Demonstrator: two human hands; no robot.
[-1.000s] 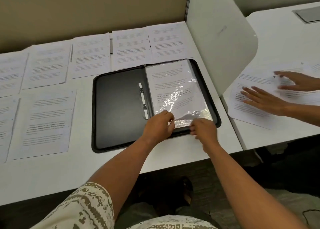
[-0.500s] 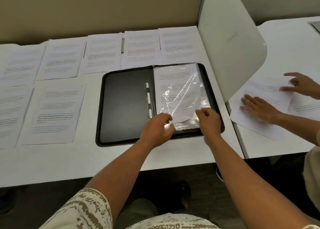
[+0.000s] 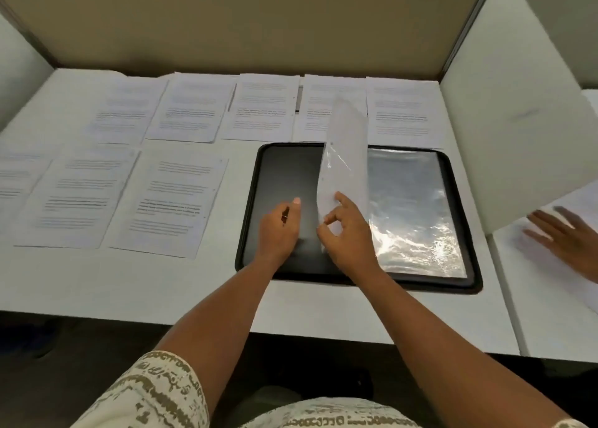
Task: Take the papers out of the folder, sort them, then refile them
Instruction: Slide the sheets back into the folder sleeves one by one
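Right hand (image 3: 348, 233) pinches raised sleeve (image 3: 344, 155) over folder (image 3: 284, 175); left hand (image 3: 280, 230) released — sheet w/in may slip.

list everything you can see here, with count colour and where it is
folder: one, black, open flat on the desk, right of centre
plastic sleeve: one, clear with a white sheet inside, raised on edge over the folder's middle
lower sleeve: at least one, clear and shiny, flat on the folder's right half
papers: at least eight, white with printed text, laid out in two rows on the desk behind and left of the folder
desk: one, white
partition: one, white, standing at the desk's right edge
back panel: one, tan, behind the desk
another person's hand: one, on papers at far right
left hand: on the folder's left half, forefinger stretched out
right hand: grip pinching the raised sleeve
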